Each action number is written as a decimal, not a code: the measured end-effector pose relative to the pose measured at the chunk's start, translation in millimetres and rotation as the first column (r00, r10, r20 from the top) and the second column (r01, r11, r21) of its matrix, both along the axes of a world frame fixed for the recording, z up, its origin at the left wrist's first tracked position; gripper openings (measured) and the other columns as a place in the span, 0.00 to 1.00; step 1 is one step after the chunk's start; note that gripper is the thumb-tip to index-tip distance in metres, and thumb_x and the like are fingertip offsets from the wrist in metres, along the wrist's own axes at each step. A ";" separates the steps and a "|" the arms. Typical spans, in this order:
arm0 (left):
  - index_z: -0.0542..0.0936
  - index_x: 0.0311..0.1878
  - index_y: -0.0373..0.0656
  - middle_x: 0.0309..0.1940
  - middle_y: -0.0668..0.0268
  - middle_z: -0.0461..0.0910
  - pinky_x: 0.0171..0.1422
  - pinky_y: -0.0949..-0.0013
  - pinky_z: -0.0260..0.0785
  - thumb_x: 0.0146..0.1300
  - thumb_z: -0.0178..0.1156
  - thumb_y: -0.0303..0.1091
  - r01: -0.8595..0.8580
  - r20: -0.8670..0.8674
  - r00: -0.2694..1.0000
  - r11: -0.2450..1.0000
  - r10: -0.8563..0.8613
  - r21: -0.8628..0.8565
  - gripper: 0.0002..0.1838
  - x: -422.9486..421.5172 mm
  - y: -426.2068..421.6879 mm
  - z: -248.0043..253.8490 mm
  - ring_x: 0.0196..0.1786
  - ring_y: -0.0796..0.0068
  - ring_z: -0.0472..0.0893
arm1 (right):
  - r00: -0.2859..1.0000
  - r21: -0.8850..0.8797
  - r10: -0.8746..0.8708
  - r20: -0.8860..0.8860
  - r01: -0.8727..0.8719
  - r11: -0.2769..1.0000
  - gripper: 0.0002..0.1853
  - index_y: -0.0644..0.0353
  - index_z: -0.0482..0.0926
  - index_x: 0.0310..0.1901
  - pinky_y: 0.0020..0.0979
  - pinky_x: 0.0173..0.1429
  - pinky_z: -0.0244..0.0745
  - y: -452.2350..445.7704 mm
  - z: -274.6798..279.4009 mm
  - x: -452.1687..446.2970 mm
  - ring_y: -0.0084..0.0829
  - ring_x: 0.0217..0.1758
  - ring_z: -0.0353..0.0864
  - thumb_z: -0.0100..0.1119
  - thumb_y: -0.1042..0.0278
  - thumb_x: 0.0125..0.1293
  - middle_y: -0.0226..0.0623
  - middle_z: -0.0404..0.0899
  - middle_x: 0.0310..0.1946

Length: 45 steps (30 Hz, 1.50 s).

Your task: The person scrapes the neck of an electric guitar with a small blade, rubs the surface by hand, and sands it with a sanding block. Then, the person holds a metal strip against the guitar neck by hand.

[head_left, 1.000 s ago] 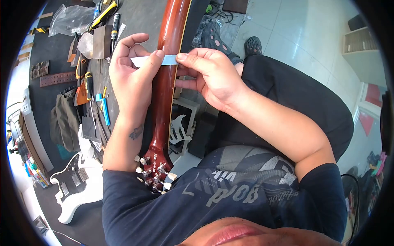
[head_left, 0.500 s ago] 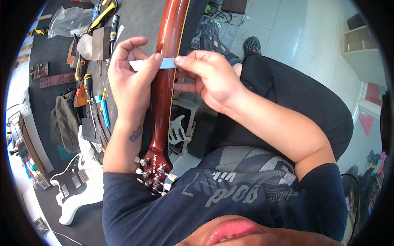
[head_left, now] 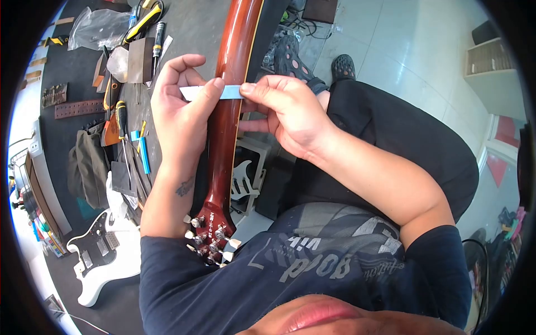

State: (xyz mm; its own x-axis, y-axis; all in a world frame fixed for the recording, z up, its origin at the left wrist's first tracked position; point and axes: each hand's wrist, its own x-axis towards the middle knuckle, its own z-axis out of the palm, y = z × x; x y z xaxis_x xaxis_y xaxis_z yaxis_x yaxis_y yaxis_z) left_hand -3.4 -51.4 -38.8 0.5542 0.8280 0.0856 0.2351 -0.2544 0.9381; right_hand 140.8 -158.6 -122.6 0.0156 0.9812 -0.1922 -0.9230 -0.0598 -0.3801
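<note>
A glossy reddish-brown guitar neck (head_left: 223, 134) runs up the view with its back facing me. Its headstock (head_left: 214, 219), fitted with several metal tuners with pale buttons, lies close to my shirt. Across the neck lies a narrow blue-and-white strip (head_left: 230, 92), blue over the wood and white at its left end. My left hand (head_left: 181, 109) presses the strip with the thumb at the neck's left edge, index finger raised and curled. At the right edge, my right hand (head_left: 293, 114) pinches the blue end by thumb and forefinger. The other right fingers reach partly behind the neck, their tips hidden.
On the dark bench at left are a white guitar body (head_left: 109, 259), a screwdriver (head_left: 158, 39), a yellow-handled tool (head_left: 143, 23), a plastic bag (head_left: 97, 29) and a dark cloth pouch (head_left: 88, 167). My black-clad leg (head_left: 391, 139) extends at right above the tiled floor.
The neck, hands and strip sit slightly lower and further right in the view, along with a small camera shift. Both hands keep their hold on the strip.
</note>
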 end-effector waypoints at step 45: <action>0.78 0.63 0.33 0.37 0.74 0.79 0.43 0.82 0.69 0.70 0.75 0.21 0.031 0.014 0.999 0.999 -0.031 -0.006 0.22 1.6 1.9 1.7 0.38 0.90 0.77 | 1.000 0.013 -0.024 -0.013 0.024 1.000 0.10 0.66 0.83 0.49 0.48 0.63 0.93 4.0 -9.1 -2.6 0.35 0.58 0.90 0.64 0.66 0.85 0.41 0.88 0.52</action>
State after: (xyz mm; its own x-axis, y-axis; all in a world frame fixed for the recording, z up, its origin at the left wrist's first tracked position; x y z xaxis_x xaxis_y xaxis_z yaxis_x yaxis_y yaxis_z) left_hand -1.7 -49.5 -37.1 0.5787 0.8108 0.0880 0.2141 -0.2552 0.9429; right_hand 138.2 -154.6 -131.7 0.0368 0.9830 -0.1799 -0.9288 -0.0328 -0.3692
